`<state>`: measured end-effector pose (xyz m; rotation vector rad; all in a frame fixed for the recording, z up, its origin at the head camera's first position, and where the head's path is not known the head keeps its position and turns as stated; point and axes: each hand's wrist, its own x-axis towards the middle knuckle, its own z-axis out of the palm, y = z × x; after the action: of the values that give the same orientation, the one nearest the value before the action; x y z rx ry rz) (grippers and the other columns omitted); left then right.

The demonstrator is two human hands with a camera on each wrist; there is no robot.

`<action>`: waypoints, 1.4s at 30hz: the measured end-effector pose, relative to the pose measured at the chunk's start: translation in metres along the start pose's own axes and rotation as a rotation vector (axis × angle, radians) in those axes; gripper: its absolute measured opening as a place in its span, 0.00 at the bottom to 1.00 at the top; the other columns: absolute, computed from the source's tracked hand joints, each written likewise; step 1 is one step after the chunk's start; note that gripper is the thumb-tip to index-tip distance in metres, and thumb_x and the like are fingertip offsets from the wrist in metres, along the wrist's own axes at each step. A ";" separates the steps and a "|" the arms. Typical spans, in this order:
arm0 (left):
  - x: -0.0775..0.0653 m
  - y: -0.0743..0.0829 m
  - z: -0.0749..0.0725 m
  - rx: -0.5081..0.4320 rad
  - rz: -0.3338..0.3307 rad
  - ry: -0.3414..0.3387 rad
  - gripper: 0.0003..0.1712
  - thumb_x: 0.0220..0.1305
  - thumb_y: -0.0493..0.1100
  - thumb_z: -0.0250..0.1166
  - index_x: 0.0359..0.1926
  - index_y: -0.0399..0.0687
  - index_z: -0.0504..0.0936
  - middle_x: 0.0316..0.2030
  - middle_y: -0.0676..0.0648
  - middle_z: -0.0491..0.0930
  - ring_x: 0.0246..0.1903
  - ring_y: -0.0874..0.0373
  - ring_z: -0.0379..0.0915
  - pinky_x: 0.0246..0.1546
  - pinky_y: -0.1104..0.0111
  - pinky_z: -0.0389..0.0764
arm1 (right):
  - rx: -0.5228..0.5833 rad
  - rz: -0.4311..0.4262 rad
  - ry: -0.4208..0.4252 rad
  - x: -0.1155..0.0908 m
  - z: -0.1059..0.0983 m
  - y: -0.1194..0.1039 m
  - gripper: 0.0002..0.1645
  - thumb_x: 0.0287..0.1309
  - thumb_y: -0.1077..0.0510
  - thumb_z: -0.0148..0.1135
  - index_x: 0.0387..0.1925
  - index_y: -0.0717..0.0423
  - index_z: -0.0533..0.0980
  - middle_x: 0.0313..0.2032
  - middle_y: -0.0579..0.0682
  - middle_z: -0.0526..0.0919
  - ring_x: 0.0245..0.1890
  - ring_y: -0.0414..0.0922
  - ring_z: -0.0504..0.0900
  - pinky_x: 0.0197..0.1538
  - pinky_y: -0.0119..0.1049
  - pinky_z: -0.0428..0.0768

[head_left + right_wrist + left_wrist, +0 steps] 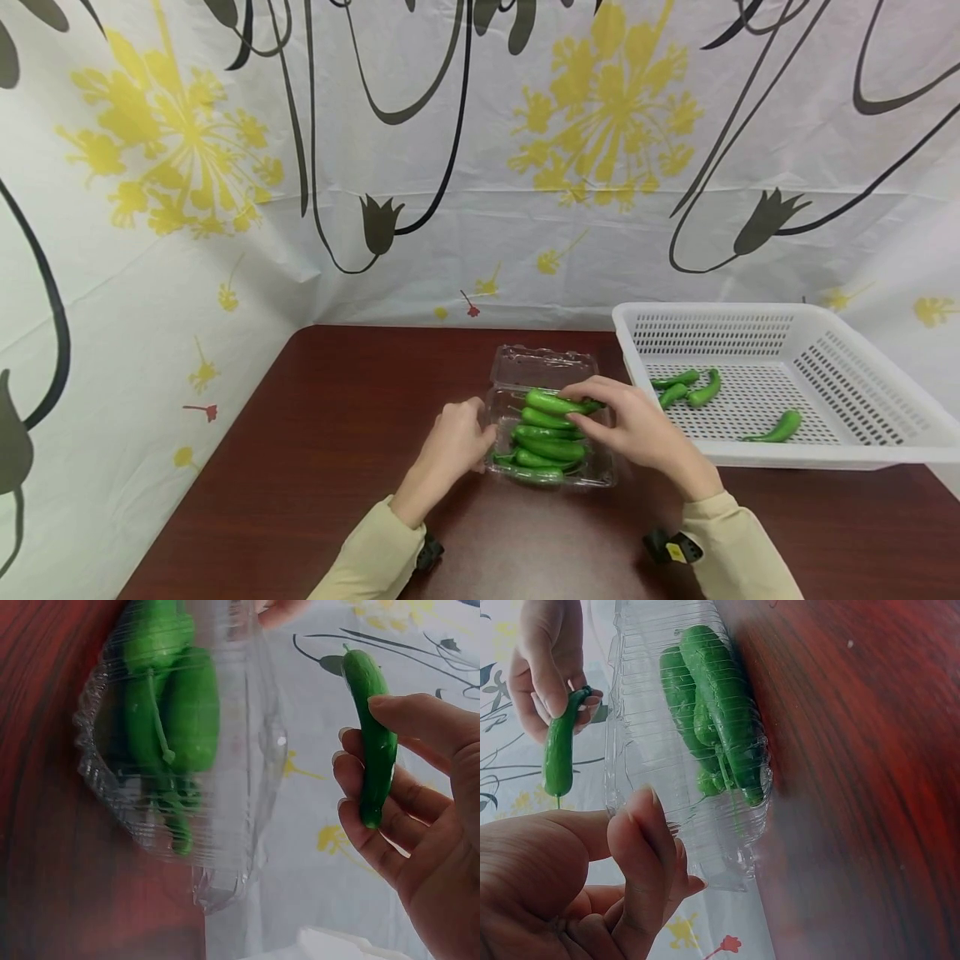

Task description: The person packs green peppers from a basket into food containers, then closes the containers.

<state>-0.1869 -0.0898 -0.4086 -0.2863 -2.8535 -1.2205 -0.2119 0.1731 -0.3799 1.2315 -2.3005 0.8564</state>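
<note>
A clear plastic clamshell container, lid folded back, stands on the table with several green peppers lying in a row inside. My left hand is at its left side, fingers bent and gripping the edge, though the exact contact is partly hidden. Above the container, my right hand pinches a green chili pepper between thumb and fingers. In the left wrist view that pepper hangs outside the container wall, stem end downward in the picture.
To the right, a white perforated plastic basket holds several loose green peppers. The dark reddish wooden table extends left of the container. A patterned sheet hangs behind and beside the table.
</note>
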 end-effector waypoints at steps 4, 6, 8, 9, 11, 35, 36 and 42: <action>0.000 0.000 0.000 0.002 0.000 0.001 0.17 0.65 0.34 0.65 0.53 0.28 0.78 0.12 0.53 0.74 0.07 0.66 0.73 0.16 0.71 0.77 | 0.023 0.027 -0.028 0.000 0.004 -0.001 0.19 0.55 0.67 0.72 0.49 0.57 0.82 0.45 0.44 0.85 0.42 0.39 0.83 0.45 0.35 0.82; 0.000 0.000 0.000 0.002 0.002 0.002 0.17 0.65 0.34 0.65 0.53 0.28 0.78 0.12 0.53 0.73 0.07 0.66 0.73 0.16 0.71 0.78 | 0.033 0.037 -0.038 0.000 0.007 -0.002 0.19 0.56 0.67 0.71 0.50 0.57 0.82 0.45 0.44 0.85 0.42 0.39 0.83 0.46 0.36 0.82; 0.000 0.000 0.000 0.004 0.002 0.003 0.17 0.65 0.34 0.65 0.53 0.28 0.78 0.12 0.53 0.73 0.07 0.66 0.73 0.16 0.71 0.77 | 0.034 0.036 -0.037 0.000 0.009 -0.002 0.19 0.56 0.68 0.71 0.50 0.57 0.82 0.45 0.44 0.85 0.42 0.39 0.83 0.46 0.38 0.82; -0.001 0.000 0.000 0.004 0.002 0.003 0.17 0.65 0.34 0.65 0.53 0.28 0.78 0.12 0.52 0.73 0.07 0.66 0.73 0.16 0.71 0.77 | 0.034 0.033 -0.035 0.000 0.010 -0.002 0.19 0.55 0.68 0.71 0.50 0.57 0.82 0.45 0.45 0.85 0.42 0.40 0.83 0.46 0.38 0.83; -0.001 0.000 0.000 0.004 0.000 0.002 0.18 0.65 0.34 0.65 0.53 0.28 0.78 0.12 0.52 0.73 0.07 0.66 0.73 0.16 0.71 0.77 | 0.034 0.024 -0.027 0.000 0.013 -0.001 0.20 0.54 0.70 0.71 0.50 0.57 0.82 0.45 0.45 0.85 0.42 0.41 0.83 0.46 0.39 0.83; -0.001 0.000 0.000 0.005 0.012 0.013 0.15 0.65 0.33 0.65 0.50 0.27 0.78 0.13 0.50 0.73 0.07 0.65 0.73 0.13 0.71 0.76 | 0.072 0.133 -0.122 -0.004 0.038 0.006 0.20 0.56 0.69 0.71 0.51 0.56 0.82 0.44 0.44 0.85 0.43 0.41 0.83 0.48 0.43 0.82; -0.001 0.000 0.000 0.005 0.012 0.013 0.15 0.65 0.33 0.65 0.50 0.27 0.78 0.13 0.50 0.73 0.07 0.65 0.73 0.13 0.71 0.76 | 0.069 0.134 -0.123 -0.005 0.038 0.006 0.19 0.56 0.68 0.71 0.50 0.56 0.82 0.44 0.44 0.85 0.43 0.41 0.83 0.48 0.43 0.82; -0.001 0.001 0.000 0.004 0.008 0.009 0.15 0.65 0.33 0.65 0.50 0.28 0.78 0.13 0.51 0.73 0.07 0.65 0.73 0.14 0.71 0.77 | 0.067 0.147 -0.133 -0.007 0.042 0.010 0.19 0.56 0.67 0.72 0.50 0.57 0.82 0.44 0.45 0.85 0.43 0.41 0.83 0.48 0.42 0.82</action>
<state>-0.1860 -0.0896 -0.4082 -0.2903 -2.8441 -1.2117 -0.2185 0.1529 -0.4182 1.1905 -2.5132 0.9345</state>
